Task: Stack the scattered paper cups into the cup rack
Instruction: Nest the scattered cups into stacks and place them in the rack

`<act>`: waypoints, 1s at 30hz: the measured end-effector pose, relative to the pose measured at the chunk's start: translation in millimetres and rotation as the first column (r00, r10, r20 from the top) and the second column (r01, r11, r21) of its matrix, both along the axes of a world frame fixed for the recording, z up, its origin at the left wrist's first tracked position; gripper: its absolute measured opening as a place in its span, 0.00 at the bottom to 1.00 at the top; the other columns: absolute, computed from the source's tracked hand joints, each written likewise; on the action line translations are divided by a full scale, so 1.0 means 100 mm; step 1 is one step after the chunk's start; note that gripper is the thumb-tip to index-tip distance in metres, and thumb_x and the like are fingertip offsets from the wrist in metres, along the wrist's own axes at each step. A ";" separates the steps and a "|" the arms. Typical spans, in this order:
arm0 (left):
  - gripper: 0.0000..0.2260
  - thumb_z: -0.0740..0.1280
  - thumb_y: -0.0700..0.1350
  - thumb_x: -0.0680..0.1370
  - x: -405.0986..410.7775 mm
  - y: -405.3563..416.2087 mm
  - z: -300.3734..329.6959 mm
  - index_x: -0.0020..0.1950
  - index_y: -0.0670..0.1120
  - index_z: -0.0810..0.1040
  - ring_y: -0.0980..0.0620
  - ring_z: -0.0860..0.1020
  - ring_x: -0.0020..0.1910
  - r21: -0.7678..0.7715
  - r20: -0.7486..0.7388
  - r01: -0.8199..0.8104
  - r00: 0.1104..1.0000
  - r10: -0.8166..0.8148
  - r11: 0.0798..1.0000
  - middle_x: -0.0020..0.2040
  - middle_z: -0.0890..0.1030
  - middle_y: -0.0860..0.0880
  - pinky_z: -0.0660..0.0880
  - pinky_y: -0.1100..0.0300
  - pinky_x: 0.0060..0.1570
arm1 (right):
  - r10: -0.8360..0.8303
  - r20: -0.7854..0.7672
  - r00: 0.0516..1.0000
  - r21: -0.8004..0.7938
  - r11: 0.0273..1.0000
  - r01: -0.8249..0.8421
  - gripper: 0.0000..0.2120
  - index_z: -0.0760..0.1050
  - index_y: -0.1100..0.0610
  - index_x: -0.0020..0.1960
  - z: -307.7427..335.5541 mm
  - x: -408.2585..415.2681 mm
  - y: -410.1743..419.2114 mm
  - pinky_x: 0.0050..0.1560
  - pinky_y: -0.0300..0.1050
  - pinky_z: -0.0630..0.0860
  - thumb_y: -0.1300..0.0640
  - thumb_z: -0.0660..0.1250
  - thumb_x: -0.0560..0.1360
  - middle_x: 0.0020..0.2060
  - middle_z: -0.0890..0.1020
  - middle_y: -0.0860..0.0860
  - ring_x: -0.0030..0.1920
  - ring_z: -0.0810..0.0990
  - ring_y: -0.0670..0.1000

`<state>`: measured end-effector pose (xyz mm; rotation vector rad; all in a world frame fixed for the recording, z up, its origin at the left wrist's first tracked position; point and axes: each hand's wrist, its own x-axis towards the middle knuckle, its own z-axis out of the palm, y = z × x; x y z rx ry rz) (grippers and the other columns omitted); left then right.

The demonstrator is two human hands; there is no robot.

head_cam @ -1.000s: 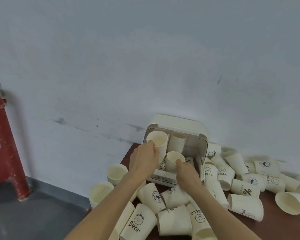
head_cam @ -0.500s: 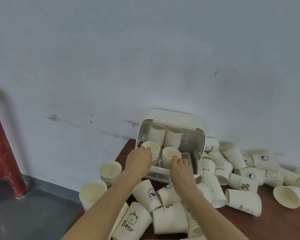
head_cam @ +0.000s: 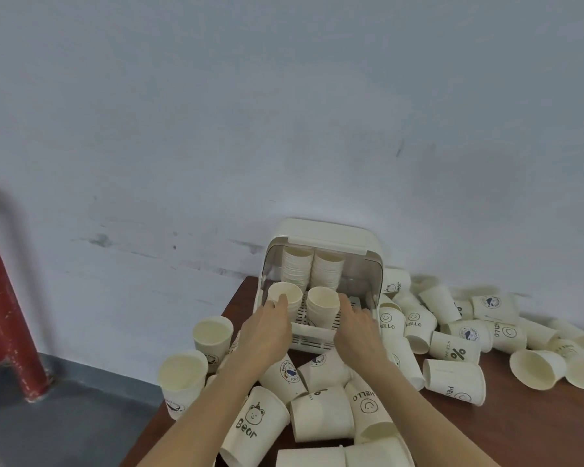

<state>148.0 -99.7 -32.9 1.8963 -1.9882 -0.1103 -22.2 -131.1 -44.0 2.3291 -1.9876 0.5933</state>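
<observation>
On table (head_cam: 536, 429): cups "Bear" (head_cam: 255, 424), "HELLO" (head_cam: 368, 404) | left grip (head_cam: 267, 326) grasping rack cup (head_cam: 285, 296) | right grip (head_cam: 354, 326) released

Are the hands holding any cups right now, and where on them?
The left hand pinches the left front cup at its rim. The right hand has its fingers straight beside the right front cup, holding nothing.

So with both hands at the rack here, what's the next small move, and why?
Probably let go and draw both hands back toward the loose cups. The left hand and right hand rest by two cup stacks already standing on the rack floor, while many cups lie scattered on the table.
</observation>
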 end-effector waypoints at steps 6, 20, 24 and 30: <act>0.16 0.54 0.45 0.82 -0.03 0.55 0.04 0.70 0.50 0.68 0.47 0.75 0.54 -0.076 -0.113 0.086 0.989 -0.094 0.993 0.58 0.75 0.49 0.74 0.50 0.50 | 0.012 0.226 0.974 -0.024 1.000 -0.006 0.20 0.68 0.57 0.68 0.03 -0.33 0.58 0.51 0.48 0.71 0.65 0.55 0.77 0.50 0.78 0.54 0.52 0.72 0.56; 0.15 0.57 0.43 0.81 -0.42 1.38 -0.04 0.64 0.52 0.77 0.54 0.74 0.43 -0.157 -0.289 0.206 0.925 -0.245 0.966 0.44 0.74 0.55 0.73 0.56 0.48 | -0.045 0.455 0.889 0.006 0.999 0.048 0.17 0.71 0.54 0.68 -0.05 -0.76 1.76 0.51 0.42 0.67 0.59 0.58 0.80 0.54 0.79 0.52 0.57 0.74 0.53; 0.14 0.57 0.44 0.81 -0.47 1.61 -0.16 0.62 0.54 0.78 0.53 0.77 0.44 -0.081 -0.271 0.239 0.929 -0.252 0.968 0.41 0.79 0.53 0.72 0.59 0.48 | -0.141 0.459 0.877 0.046 0.990 0.135 0.17 0.71 0.53 0.68 -0.21 -0.79 2.03 0.49 0.41 0.64 0.59 0.58 0.79 0.52 0.79 0.51 0.56 0.73 0.53; 0.15 0.55 0.48 0.82 -0.54 1.78 -0.33 0.65 0.60 0.74 0.55 0.75 0.56 0.063 -0.194 0.274 0.947 -0.257 0.960 0.54 0.80 0.57 0.71 0.55 0.56 | -0.291 0.445 0.847 0.267 0.946 0.185 0.20 0.68 0.53 0.70 -0.41 -0.78 2.21 0.56 0.47 0.71 0.56 0.58 0.79 0.54 0.80 0.52 0.58 0.76 0.54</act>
